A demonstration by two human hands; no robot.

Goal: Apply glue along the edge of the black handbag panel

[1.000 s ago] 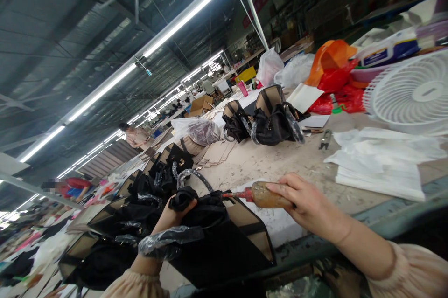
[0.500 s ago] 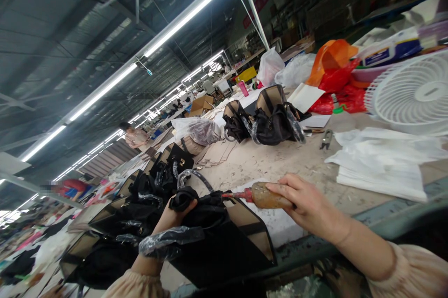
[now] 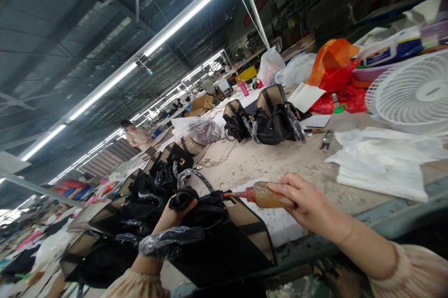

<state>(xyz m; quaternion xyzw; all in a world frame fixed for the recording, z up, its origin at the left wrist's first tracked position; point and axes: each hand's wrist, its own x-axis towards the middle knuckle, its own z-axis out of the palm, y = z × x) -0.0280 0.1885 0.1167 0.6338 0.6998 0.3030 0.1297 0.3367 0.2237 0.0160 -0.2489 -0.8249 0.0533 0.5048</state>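
Observation:
A black handbag (image 3: 217, 246) with beige inner panels lies tilted at the table's front edge. My left hand (image 3: 185, 209) reaches through its plastic-wrapped handle (image 3: 171, 241) and grips a bunched fold of black fabric at the bag's top. In my right hand (image 3: 308, 200) is a stained amber squeeze bottle (image 3: 271, 195) with a long red nozzle. It is held sideways, the tip touching or very close to the bag's upper edge. My left fingers are partly hidden by the fabric.
Several similar black bags (image 3: 140, 209) crowd the left. Two more bags (image 3: 271, 121) stand farther back. Thread snips (image 3: 326, 139), white sheets (image 3: 385, 162), a white fan (image 3: 416, 93) and a green-capped bottle (image 3: 339, 116) occupy the right side. A co-worker (image 3: 135, 135) is in the distance.
My right hand and the squeeze bottle have shifted very slightly to the right. My left hand and the bag stay put. A distant person in red at left has moved.

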